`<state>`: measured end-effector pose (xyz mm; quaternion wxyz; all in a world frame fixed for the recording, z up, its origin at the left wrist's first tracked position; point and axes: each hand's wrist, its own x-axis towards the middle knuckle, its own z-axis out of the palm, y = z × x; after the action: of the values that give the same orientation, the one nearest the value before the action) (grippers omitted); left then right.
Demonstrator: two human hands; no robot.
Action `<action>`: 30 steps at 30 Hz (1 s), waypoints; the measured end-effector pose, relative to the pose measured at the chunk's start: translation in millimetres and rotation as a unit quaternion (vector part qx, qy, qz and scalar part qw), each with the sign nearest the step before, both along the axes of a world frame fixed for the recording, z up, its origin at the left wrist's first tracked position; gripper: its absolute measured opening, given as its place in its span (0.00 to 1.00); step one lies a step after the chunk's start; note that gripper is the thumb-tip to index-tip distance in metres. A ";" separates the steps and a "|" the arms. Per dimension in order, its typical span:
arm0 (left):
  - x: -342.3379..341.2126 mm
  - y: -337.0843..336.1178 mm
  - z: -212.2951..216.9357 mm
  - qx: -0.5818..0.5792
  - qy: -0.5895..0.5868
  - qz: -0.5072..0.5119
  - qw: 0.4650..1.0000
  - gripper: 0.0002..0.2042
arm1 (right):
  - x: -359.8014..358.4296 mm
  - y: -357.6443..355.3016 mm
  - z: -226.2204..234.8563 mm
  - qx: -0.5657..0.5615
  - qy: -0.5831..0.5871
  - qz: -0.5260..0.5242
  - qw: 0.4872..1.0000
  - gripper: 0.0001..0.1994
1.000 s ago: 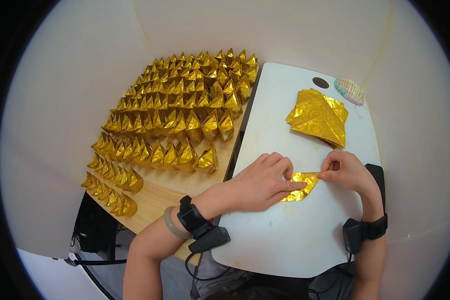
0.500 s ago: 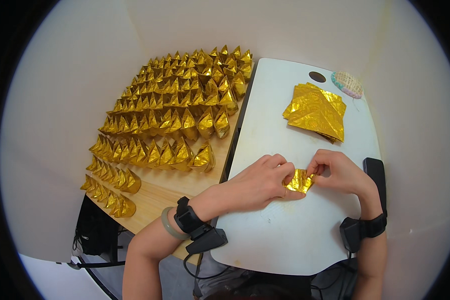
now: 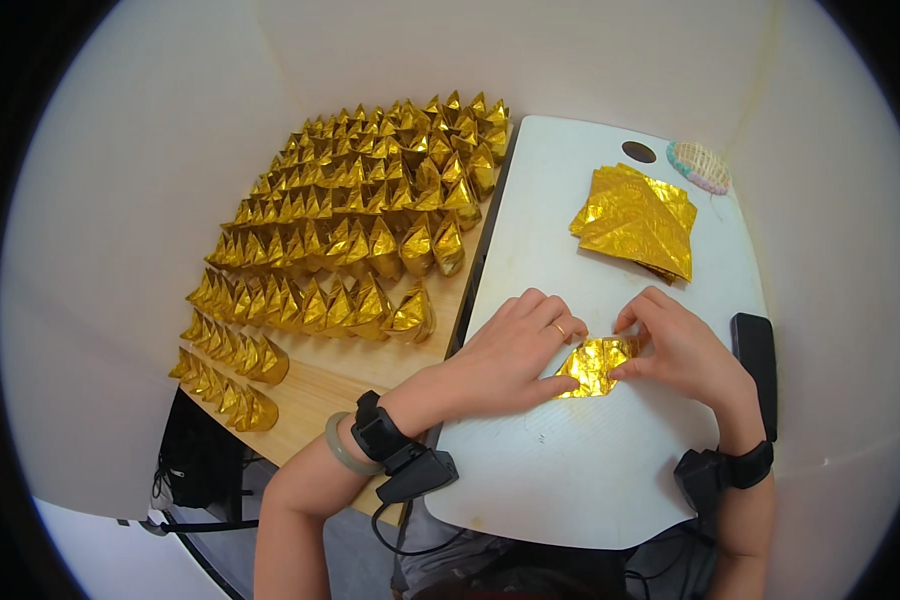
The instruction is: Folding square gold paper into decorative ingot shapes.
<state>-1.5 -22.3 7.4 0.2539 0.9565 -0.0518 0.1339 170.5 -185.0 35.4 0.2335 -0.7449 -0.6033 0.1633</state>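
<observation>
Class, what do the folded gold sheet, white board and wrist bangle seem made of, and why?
Folded gold sheet: probably foil-faced paper, shiny; creases, bright glints.
White board: likely plastic, satin; rounded edge, soft sheen.
Wrist bangle: smooth, pale grey-green; possibly stone, glass or plastic, too small to settle.

No lettering, label, number or sign is legible anywhere in view.
</observation>
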 end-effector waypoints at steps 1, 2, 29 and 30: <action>-0.2 0.0 0.6 0.012 0.001 0.003 1.000 0.22 | -2.2 -1.3 3.0 -0.024 -0.004 -0.022 0.999 0.21; -0.3 0.3 0.7 0.025 0.002 0.007 1.000 0.22 | -4.5 -2.2 6.0 -0.048 -0.008 -0.044 0.998 0.21; -1.9 11.8 -0.4 -0.057 0.007 -0.007 0.998 0.08 | -1.7 -1.1 13.7 0.072 -0.047 0.086 0.993 0.08; -2.4 11.1 -0.1 -0.057 0.008 -0.006 0.998 0.08 | -1.3 -1.7 15.4 0.072 -0.046 0.087 0.993 0.08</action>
<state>-3.9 -11.1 7.3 0.3095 0.9411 -0.0477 0.1274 169.2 -186.7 50.8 0.2434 -0.6776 -0.6860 0.1046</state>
